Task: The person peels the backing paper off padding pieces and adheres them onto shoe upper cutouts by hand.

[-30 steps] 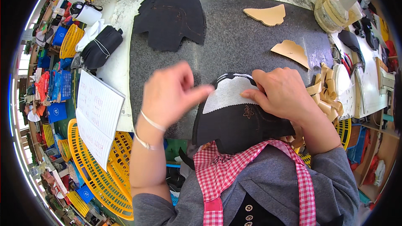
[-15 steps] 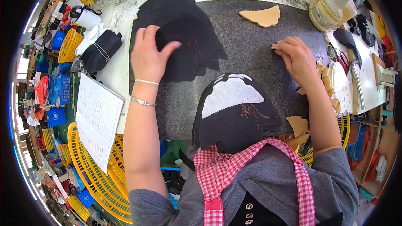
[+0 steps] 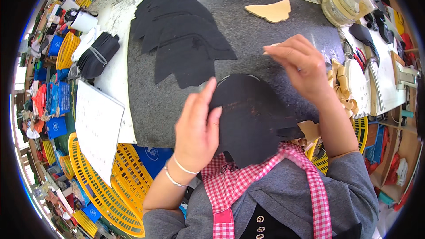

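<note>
My left hand (image 3: 197,126) is at the left edge of a black shoe-upper-shaped fabric piece (image 3: 248,115), its thumb over the edge and its fingers stretched along it. This piece lies over the near stack, hiding the white-patched, embroidered piece except for a thin pale rim. Farther left on the dark work mat (image 3: 152,124), several black fabric pieces (image 3: 190,48) lie fanned in an overlapping row. My right hand (image 3: 301,64) is raised right of the near stack, its fingertips pinched around something small and pale. A tan scalloped piece (image 3: 270,10) lies alone at the far side.
A glue pot (image 3: 341,6) with a pale handle stands far right. Tan scraps (image 3: 341,84) lie by the right edge. On the left are an open notebook (image 3: 97,124), a tied black bundle (image 3: 99,55) and a yellow basket (image 3: 99,186) below the table's edge.
My left hand came from the far pile toward me with a black piece, which now covers the white-patched one. The far pile lies more fanned. My right hand shifted left, still pinched.
</note>
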Demonstrator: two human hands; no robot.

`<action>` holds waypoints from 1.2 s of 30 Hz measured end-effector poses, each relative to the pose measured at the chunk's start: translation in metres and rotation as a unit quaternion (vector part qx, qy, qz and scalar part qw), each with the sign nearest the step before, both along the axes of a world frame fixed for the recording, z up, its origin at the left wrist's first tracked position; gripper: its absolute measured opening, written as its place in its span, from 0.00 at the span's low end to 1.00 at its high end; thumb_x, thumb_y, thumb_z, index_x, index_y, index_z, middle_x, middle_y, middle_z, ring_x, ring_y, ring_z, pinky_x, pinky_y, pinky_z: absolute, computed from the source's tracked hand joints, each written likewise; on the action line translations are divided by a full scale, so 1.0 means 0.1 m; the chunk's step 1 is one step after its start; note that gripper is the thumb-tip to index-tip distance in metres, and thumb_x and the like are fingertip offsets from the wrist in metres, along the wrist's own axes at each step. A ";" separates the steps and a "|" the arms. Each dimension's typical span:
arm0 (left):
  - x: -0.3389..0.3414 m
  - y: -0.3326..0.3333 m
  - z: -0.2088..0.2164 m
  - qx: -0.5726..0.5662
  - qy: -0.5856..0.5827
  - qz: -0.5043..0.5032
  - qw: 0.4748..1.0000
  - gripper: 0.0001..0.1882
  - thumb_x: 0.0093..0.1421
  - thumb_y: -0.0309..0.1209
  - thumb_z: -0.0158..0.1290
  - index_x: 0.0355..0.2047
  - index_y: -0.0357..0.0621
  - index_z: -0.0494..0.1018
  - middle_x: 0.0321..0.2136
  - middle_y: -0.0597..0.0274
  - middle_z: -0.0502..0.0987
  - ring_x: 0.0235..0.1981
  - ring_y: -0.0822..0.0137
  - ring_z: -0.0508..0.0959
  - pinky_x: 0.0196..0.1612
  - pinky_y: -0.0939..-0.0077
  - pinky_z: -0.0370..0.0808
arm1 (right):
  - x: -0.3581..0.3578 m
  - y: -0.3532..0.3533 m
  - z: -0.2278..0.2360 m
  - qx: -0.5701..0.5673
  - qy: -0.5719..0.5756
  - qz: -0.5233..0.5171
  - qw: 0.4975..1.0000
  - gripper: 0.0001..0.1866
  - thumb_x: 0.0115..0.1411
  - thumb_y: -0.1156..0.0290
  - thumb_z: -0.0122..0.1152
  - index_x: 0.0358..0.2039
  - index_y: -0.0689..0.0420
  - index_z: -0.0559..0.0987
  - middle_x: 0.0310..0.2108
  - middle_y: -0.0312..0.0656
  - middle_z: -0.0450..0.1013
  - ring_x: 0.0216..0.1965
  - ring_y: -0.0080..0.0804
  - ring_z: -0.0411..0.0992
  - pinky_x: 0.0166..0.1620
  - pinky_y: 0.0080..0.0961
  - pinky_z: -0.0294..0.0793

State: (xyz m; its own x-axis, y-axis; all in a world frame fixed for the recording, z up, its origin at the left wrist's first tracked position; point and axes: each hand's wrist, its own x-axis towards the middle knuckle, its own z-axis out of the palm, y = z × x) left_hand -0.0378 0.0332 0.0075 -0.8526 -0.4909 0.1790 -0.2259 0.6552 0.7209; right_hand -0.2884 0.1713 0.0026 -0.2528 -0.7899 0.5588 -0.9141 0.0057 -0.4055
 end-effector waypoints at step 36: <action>-0.27 -0.03 0.10 0.314 0.139 -0.087 0.935 0.11 0.59 0.22 0.65 0.37 0.35 0.72 0.43 0.56 0.73 0.27 0.78 0.76 0.27 0.85 0.74 | 0.66 -0.06 0.30 -0.052 -0.281 0.152 0.946 0.06 0.58 0.82 0.66 0.35 0.60 0.80 0.40 0.43 0.77 0.39 0.35 0.76 0.42 0.29 0.77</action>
